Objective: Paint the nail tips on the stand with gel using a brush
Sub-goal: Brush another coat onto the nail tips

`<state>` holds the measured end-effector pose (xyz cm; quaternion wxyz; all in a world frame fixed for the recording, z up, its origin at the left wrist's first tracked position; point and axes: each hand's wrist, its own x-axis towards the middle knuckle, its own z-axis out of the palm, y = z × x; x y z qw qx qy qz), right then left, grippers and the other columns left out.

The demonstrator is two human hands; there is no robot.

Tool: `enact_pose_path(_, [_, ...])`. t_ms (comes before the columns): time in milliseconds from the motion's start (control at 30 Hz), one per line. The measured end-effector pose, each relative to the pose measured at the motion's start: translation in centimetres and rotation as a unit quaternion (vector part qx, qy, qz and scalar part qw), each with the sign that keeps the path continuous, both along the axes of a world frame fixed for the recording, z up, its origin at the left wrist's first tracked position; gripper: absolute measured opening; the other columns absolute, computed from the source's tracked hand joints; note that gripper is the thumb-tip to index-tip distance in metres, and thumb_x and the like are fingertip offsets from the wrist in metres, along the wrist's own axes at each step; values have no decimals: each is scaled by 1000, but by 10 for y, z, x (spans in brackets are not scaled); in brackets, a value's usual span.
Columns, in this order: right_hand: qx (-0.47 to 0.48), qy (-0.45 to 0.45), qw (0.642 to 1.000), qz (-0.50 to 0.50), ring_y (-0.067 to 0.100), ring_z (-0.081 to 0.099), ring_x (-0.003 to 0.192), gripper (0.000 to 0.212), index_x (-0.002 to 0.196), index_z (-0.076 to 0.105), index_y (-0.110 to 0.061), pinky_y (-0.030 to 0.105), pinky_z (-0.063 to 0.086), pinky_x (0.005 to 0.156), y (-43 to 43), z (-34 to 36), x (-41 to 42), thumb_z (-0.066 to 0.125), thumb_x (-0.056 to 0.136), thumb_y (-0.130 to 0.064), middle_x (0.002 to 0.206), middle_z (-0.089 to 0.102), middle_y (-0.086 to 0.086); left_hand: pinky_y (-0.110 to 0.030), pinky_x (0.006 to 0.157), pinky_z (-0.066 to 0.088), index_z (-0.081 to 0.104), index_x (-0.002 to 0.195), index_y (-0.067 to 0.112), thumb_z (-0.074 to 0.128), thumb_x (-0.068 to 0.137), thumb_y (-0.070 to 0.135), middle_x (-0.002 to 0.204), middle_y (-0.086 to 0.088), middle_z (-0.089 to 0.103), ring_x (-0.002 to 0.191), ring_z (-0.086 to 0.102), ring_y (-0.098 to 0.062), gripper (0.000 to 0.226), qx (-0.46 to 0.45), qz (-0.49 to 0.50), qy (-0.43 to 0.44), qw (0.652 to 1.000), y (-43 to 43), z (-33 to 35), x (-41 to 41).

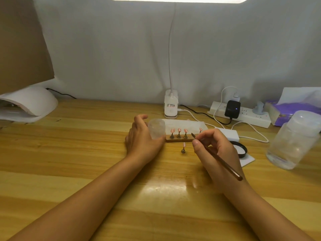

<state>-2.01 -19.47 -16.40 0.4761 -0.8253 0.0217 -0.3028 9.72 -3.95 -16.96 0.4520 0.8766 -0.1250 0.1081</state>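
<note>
Since the nail tips (178, 130) sit mid-counter on the stand (179, 140), we steady a clear jar (157, 130) in the curled left hand (141, 139) while the right hand (216, 150) pinches the brush (218, 158) pen-fashion for control.

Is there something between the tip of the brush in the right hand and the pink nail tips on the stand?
Nothing visible. The thin brown brush, pinched by the right hand, points at the pink nail tips on the brown stand across open space.
</note>
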Motion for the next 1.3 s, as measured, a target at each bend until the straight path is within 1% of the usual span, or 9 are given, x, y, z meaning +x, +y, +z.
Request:
enact_pose_path(100, [-8, -13, 1000, 0, 4, 63, 86, 18, 102, 56, -38, 24, 56, 68, 0, 0, -3, 63, 92, -24, 92, 64, -20, -45, 103, 42, 33, 132, 19, 81, 73, 29, 130, -3, 43, 122, 44, -24, 76, -27, 13, -23, 999, 0, 1, -2])
enact_pose_path(233, [-32, -54, 998, 9, 1, 64, 91, 24, 107, 58, -41, 20, 55, 71, 6, 5, -5, 52, 86, -28, 97, 67, -18, -36, 92, 45, 39, 124, 14, 83, 68, 30, 116, 1, 38, 110, 42, -19, 73, -25, 11, -152, 988, -3, 4, -11])
enact_pose_path(367, [-80, -120, 989, -8, 10, 65, 77, 18, 98, 64, -30, 34, 55, 61, 11, 6, -8, 49, 90, -23, 85, 66, -16, -29, 78, 45, 43, 119, 11, 82, 67, 32, 110, -3, 43, 98, 44, -17, 68, 57, -56, -270, 960, -7, 3, -24])
enact_pose_path(433, [-89, -161, 983, -23, 14, 62, 69, 17, 94, 62, -23, 36, 51, 55, 12, 5, -10, 45, 91, -26, 76, 63, -11, -29, 75, 44, 44, 118, 11, 80, 67, 33, 107, -5, 45, 94, 45, -18, 66, 81, -83, -297, 948, -8, 3, -28])
enact_pose_path(567, [-71, -181, 980, -38, 15, 59, 63, 10, 95, 49, -22, 31, 48, 50, 16, 4, -12, 47, 89, -30, 72, 58, -7, -33, 75, 46, 41, 118, 12, 79, 69, 34, 105, -6, 46, 92, 47, -19, 65, 86, -120, -314, 938, -7, 5, -32])
enact_pose_path(767, [-107, -160, 981, -26, 17, 59, 57, 17, 90, 53, -14, 41, 49, 48, 18, 2, -11, 54, 93, -31, 70, 59, -8, -32, 78, 48, 32, 120, 18, 81, 70, 37, 109, -7, 47, 94, 48, -18, 73, 91, -167, -327, 926, -7, 3, -33])
enact_pose_path(933, [-134, -133, 982, -30, 10, 56, 61, 13, 89, 53, -18, 20, 45, 49, 16, 1, -8, 59, 92, -29, 72, 54, -20, -34, 79, 47, 32, 121, 16, 78, 70, 37, 110, -8, 48, 95, 48, -19, 72, 92, -185, -332, 920, -7, 3, -32])
enact_pose_path(1067, [-131, -124, 983, -32, 11, 56, 63, 10, 90, 54, -19, 24, 46, 49, 14, 0, -6, 62, 92, -24, 73, 55, -20, -33, 80, 47, 31, 122, 17, 79, 69, 36, 111, -10, 49, 96, 48, -19, 74, 93, -193, -338, 917, -7, 3, -31])
enact_pose_path(1300, [-116, -142, 982, -40, 8, 57, 66, 9, 91, 53, -21, 22, 47, 51, 14, 0, -4, 57, 91, -29, 74, 55, -20, -33, 80, 48, 31, 121, 19, 80, 70, 36, 113, -10, 49, 97, 48, -20, 73, 93, -199, -331, 918, -7, 3, -31])
